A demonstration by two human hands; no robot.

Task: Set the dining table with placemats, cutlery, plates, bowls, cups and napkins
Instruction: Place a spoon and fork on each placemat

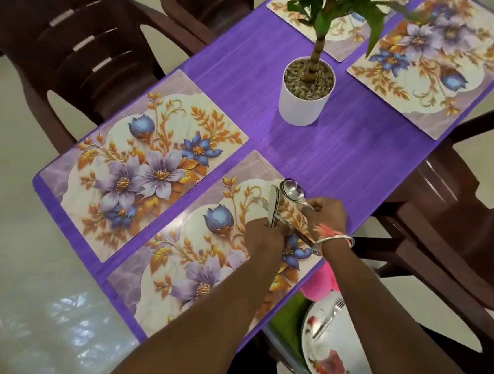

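Note:
Several floral placemats lie on the purple table (pixel 348 154). Both my hands hover over the nearest placemat (pixel 171 270). My left hand (pixel 263 238) grips a bundle of cutlery (pixel 273 204), with a knife blade sticking up out of the fist. My right hand (pixel 326 214) pinches the handle of a steel spoon (pixel 292 189) whose bowl points toward the table's middle. Another placemat (pixel 139 161) lies to the left, and two more (pixel 432 63) at the far end. Below the table edge at lower right a white rose-patterned plate (pixel 335 355) carries a fork (pixel 328 318).
A white pot with a green plant (pixel 305 96) stands mid-table. Dark brown plastic chairs (pixel 73 37) surround the table on the left, far side and right. Something pink (pixel 319 287) and a green surface lie beside the plate. The floor is pale and glossy.

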